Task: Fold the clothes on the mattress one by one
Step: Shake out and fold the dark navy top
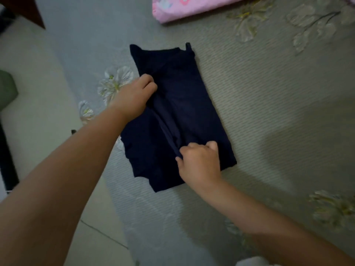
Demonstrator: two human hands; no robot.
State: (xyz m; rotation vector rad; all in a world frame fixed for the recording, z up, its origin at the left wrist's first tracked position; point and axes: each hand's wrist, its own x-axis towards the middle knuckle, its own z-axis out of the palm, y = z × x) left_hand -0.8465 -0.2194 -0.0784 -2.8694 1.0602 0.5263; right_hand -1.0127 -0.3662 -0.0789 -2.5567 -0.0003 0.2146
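A dark navy garment [184,96] lies partly folded as a long rectangle on the grey-green mattress [269,116], near its left edge. My left hand [134,96] grips the garment's folded left edge about halfway up, fingers curled into the cloth. My right hand [199,160] pinches the same folded edge at the near end, by the hem. A raised crease runs between the two hands. A small strap or loop sticks out at the garment's far right corner.
A pink flowered cloth [192,8] lies at the far edge of the mattress. The mattress cover has pale embroidered flowers [115,81]. To the left is a light tiled floor [34,116] with dark furniture at its edge.
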